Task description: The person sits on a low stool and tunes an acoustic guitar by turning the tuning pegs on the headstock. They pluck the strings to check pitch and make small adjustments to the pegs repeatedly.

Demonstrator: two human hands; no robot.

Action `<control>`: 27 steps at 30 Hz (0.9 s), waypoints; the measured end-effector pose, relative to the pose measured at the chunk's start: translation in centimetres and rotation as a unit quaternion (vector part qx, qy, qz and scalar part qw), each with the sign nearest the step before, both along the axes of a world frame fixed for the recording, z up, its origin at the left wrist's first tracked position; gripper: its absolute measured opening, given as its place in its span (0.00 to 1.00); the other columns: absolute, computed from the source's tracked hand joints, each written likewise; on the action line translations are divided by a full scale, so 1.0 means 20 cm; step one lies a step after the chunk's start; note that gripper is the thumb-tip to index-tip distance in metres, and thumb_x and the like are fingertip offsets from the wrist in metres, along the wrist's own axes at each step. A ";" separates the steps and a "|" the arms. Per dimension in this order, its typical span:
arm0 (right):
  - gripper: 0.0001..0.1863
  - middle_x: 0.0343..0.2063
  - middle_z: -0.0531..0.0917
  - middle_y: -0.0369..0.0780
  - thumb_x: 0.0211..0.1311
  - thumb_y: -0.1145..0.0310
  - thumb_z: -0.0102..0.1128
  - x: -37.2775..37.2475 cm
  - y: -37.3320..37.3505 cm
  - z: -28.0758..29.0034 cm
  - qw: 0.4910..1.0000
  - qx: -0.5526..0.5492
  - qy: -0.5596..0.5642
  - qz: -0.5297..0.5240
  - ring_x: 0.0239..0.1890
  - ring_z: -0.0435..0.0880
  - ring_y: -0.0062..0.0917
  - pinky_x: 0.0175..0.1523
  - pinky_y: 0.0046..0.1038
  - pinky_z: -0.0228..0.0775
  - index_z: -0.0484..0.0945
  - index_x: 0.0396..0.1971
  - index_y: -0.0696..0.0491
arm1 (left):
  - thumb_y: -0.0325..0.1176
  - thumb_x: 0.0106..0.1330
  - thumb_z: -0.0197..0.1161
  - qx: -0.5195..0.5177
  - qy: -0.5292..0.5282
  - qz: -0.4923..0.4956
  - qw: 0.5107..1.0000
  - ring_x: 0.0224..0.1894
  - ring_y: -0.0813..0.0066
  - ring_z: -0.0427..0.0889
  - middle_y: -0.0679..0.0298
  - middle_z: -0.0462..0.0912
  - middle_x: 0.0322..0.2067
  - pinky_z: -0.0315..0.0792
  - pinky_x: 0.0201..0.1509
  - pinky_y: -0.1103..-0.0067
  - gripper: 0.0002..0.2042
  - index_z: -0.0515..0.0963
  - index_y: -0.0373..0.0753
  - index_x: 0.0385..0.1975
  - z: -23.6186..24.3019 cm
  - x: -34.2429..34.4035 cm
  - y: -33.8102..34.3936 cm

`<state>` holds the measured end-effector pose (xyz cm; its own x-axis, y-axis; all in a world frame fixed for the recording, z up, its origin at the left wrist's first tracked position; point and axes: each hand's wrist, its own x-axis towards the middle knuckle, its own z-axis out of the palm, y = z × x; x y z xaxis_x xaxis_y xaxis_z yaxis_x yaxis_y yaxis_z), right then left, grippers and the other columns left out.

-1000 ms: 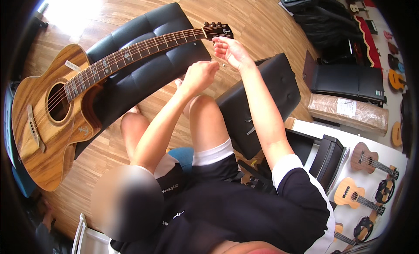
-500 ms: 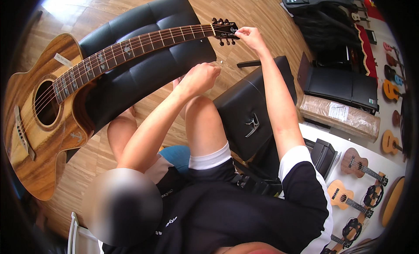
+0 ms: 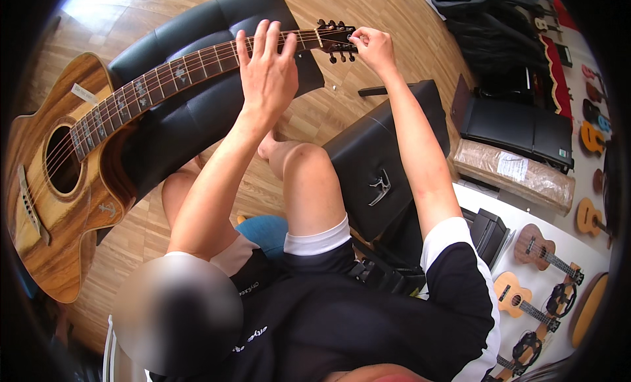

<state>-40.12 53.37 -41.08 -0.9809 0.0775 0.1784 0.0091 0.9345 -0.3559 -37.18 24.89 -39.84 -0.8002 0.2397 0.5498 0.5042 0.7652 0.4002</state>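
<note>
An acoustic guitar (image 3: pixel 49 234) with a brown wood-grained body lies face up on a black tufted bench (image 3: pixel 184 139), its neck stretching to the upper right. My left hand (image 3: pixel 268 76) is over the upper fretboard (image 3: pixel 213 59), fingers spread, apparently touching the strings or just above them; the exact contact is hidden. At the tip of the dark headstock (image 3: pixel 336 35), my right hand (image 3: pixel 374 50) is closed in a pinch. Whatever lies between those fingertips is too small to make out. Tuning pegs (image 3: pixel 333 57) line both edges of the headstock.
A metal capo (image 3: pixel 379 187) lies on a black padded seat (image 3: pixel 358 142) between my arms. Rightward are a black case (image 3: pixel 516 129), a plastic-wrapped box (image 3: pixel 513 175) and several ukuleles (image 3: pixel 513 294). A blue round seat (image 3: pixel 266 234) shows beneath me.
My left hand has moved up and left from below the headstock onto the neck, its fingers spreading. My right hand stays pinched at the headstock tip, shifted slightly upward. The guitar has shifted slightly.
</note>
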 end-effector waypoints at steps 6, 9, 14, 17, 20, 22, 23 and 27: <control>0.06 0.23 0.84 0.42 0.53 0.66 0.68 -0.02 -0.03 -0.02 0.995 0.071 0.004 0.063 0.27 0.84 0.31 0.35 0.31 0.74 0.84 0.28 0.53 | 0.29 0.57 0.60 -0.050 -0.027 0.010 0.998 0.57 0.62 0.71 0.58 0.76 0.50 0.55 0.68 0.60 0.19 0.76 0.40 0.51 -0.05 -0.02 -0.01; 0.07 0.20 0.83 0.41 0.52 0.68 0.70 -0.04 0.02 -0.06 0.998 0.065 0.013 0.025 0.25 0.83 0.27 0.33 0.29 0.74 0.83 0.27 0.54 | 0.27 0.57 0.59 -0.084 -0.027 0.015 0.996 0.52 0.66 0.73 0.63 0.77 0.44 0.59 0.64 0.63 0.19 0.75 0.40 0.51 -0.05 -0.04 -0.02; 0.07 0.20 0.83 0.41 0.51 0.65 0.71 0.02 0.10 -0.12 0.997 0.025 -0.048 -0.055 0.25 0.83 0.30 0.33 0.31 0.73 0.84 0.25 0.51 | 0.26 0.55 0.59 -0.077 -0.023 0.000 0.997 0.52 0.66 0.74 0.63 0.77 0.44 0.59 0.63 0.64 0.19 0.74 0.40 0.50 -0.06 -0.06 -0.02; 0.06 0.19 0.82 0.41 0.50 0.66 0.70 0.09 0.03 -0.09 0.993 0.014 -0.084 -0.080 0.24 0.83 0.29 0.33 0.30 0.73 0.83 0.26 0.51 | 0.26 0.55 0.60 -0.072 -0.019 0.001 0.997 0.52 0.66 0.74 0.63 0.77 0.43 0.59 0.63 0.63 0.19 0.74 0.40 0.49 -0.07 -0.06 -0.03; 0.04 0.19 0.82 0.42 0.50 0.68 0.69 0.16 -0.04 -0.08 0.996 0.009 -0.074 -0.053 0.24 0.83 0.29 0.33 0.30 0.73 0.83 0.26 0.51 | 0.25 0.54 0.60 -0.066 -0.025 -0.002 0.997 0.52 0.65 0.74 0.62 0.77 0.42 0.59 0.63 0.63 0.19 0.74 0.40 0.48 -0.06 -0.06 -0.04; 0.04 0.20 0.82 0.44 0.51 0.69 0.65 0.20 -0.08 -0.06 0.999 0.003 -0.045 -0.019 0.25 0.84 0.34 0.33 0.32 0.73 0.82 0.24 0.53 | 0.25 0.54 0.60 -0.062 -0.027 -0.005 0.998 0.51 0.65 0.75 0.62 0.78 0.42 0.59 0.63 0.63 0.19 0.74 0.40 0.48 -0.06 -0.06 -0.03; 0.04 0.20 0.82 0.44 0.51 0.69 0.64 0.21 -0.10 -0.04 0.999 0.015 -0.046 -0.016 0.25 0.84 0.35 0.33 0.33 0.74 0.81 0.24 0.53 | 0.25 0.54 0.60 -0.063 -0.025 -0.005 0.998 0.51 0.65 0.75 0.62 0.77 0.42 0.59 0.62 0.62 0.19 0.74 0.40 0.48 -0.06 -0.06 -0.03; 0.05 0.19 0.81 0.48 0.50 0.70 0.60 0.16 -0.20 0.02 0.997 0.049 -0.061 0.009 0.24 0.83 0.41 0.32 0.37 0.75 0.80 0.22 0.56 | 0.25 0.53 0.60 -0.051 -0.014 -0.006 0.999 0.50 0.65 0.75 0.62 0.77 0.42 0.59 0.62 0.62 0.19 0.74 0.40 0.48 -0.06 -0.05 -0.04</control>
<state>-36.98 49.45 -40.58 -0.9969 0.0479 0.0626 0.0301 0.9653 -0.2593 -38.27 24.17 -40.99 -0.8110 0.3038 0.5000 0.5041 0.7967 0.3335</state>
